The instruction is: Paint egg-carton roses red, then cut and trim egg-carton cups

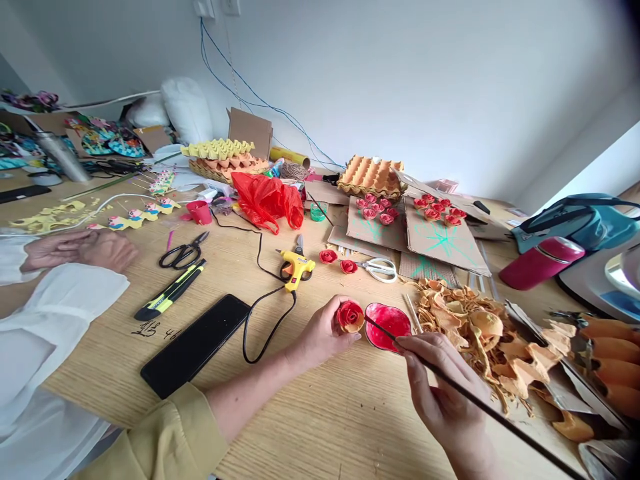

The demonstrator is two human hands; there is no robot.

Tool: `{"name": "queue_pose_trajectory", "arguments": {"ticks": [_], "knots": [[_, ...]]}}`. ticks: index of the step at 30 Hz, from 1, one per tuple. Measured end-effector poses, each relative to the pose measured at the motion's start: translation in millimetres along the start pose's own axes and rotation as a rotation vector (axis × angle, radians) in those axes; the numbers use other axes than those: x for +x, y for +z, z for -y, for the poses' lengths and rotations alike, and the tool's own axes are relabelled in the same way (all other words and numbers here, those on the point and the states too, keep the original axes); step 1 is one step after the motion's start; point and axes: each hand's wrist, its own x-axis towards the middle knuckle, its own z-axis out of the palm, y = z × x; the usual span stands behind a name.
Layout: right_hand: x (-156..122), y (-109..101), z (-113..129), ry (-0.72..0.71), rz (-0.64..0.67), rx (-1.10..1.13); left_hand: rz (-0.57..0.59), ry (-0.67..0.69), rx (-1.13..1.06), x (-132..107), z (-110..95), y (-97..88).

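My left hand (pixel 323 337) is closed around an egg-carton rose (pixel 350 317), red inside with bare orange on its lower outer petals. In my right hand (pixel 445 393) is a long dark paintbrush (pixel 470 395), pinched near its front end. The brush tip is at the right edge of the rose; whether it touches is hard to tell. Below the brush sits a small dish of red paint (pixel 380 337). Two more red roses (pixel 349 267) lie beyond my left hand, beside white-handled scissors (pixel 381 269).
Torn egg-carton scraps (pixel 450 313) pile up at the right, near a pink bottle (pixel 543 263). Cardboard pieces (pixel 445 247) carry several red roses. A yellow glue gun (pixel 297 269), black phone (pixel 195 343) and utility knife (pixel 173 290) lie left. Another person's hands (pixel 83 250) rest at far left.
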Motion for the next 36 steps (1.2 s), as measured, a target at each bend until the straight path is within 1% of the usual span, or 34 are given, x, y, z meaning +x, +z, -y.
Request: {"name": "queue_pose_trajectory", "arguments": {"ticks": [5, 8, 16, 22, 29, 33, 36], "knots": [[-1.9, 7.6, 1.4, -0.064, 0.097, 0.011, 0.021, 0.028, 0.056, -3.2, -4.7, 1.6], [-2.6, 9.4, -1.5, -0.092, 0.117, -0.006, 0.020, 0.055, 0.077, -3.9, -4.8, 2.6], [-3.3, 2.8, -0.7, -0.091, 0.048, -0.038, 0.009, 0.033, 0.100, -3.5, -3.1, 2.3], [-4.5, 10.6, -0.1, -0.115, 0.110, -0.005, 0.011, 0.050, 0.101, -4.0, -2.8, 2.0], [-1.2, 3.4, 2.2, -0.093, 0.038, -0.020, -0.016, 0.038, 0.105, -3.2, -2.9, 1.9], [-3.1, 6.5, 1.7, -0.103, 0.077, 0.023, -0.001, 0.033, 0.093, -3.5, -5.7, 2.3], [-4.0, 7.4, -0.7, -0.112, 0.093, 0.001, 0.006, 0.038, 0.094, -3.6, -5.1, 1.8]]}}
